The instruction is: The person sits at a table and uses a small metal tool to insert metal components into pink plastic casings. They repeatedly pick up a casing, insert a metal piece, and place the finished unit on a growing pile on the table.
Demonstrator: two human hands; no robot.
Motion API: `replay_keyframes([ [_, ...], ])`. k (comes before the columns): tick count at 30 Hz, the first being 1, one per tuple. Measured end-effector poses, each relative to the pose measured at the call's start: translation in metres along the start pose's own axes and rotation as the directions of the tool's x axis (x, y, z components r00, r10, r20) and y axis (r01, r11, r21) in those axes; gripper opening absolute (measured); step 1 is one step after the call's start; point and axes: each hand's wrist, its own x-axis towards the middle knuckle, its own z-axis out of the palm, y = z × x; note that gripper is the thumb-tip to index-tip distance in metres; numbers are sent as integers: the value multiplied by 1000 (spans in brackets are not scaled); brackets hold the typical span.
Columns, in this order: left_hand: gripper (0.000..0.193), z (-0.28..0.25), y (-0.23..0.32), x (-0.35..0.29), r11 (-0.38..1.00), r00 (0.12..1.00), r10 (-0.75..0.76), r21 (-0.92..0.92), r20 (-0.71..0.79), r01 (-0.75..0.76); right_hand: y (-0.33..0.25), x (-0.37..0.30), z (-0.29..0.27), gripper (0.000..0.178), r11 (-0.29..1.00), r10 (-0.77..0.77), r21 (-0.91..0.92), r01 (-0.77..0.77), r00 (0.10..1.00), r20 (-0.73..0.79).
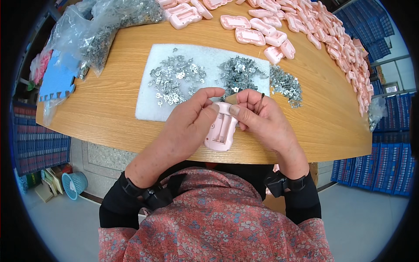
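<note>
A pale pink plastic shell (221, 132) with a slotted battery compartment is held over the table's near edge, its compartment side facing up. My left hand (192, 120) is closed on its upper left, thumb pressed near the top. My right hand (262, 114) is closed at the upper right corner, thumb on the shell. One right finger wears a tan cover. A thin dark stick-like tool (261, 104) pokes up from between the right fingers; its kind is unclear. Just beyond my hands, small metal contact plates (176, 76) and a pile of metal spring contacts (240, 74) lie on a white foam mat (146, 98).
More metal contacts (286, 85) lie off the mat's right edge. Many pink shells (305, 22) are heaped along the table's far and right side. Clear bags of metal parts (102, 39) and a blue foam tile (59, 78) sit at left. A blue basket (74, 185) stands on the floor.
</note>
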Motion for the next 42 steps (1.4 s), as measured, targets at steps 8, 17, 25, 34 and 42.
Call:
replay_keyframes([
  [8, 37, 3, 6, 3, 856, 977, 194, 471, 88, -213, 3, -5, 3, 27, 996, -87, -14, 86, 996, -27],
  [17, 28, 1, 0, 9, 986, 983, -84, -130, 165, 106, -10, -13, 4, 28, 978, -147, 143, 150, 989, -31],
  [25, 39, -8, -7, 6, 362, 825, -155, -746, 544, 560, -5, -10, 7, 26, 978, -207, -25, 206, 977, -45],
  [34, 45, 0, -13, 3, 364, 814, -148, -734, 562, 573, -2, -10, -6, 26, 989, -145, 22, 146, 989, -29],
  [42, 42, 17, -7, 8, 193, 738, -50, -719, 673, 668, 3, -33, -21, 31, 979, -199, -57, 197, 979, -31],
])
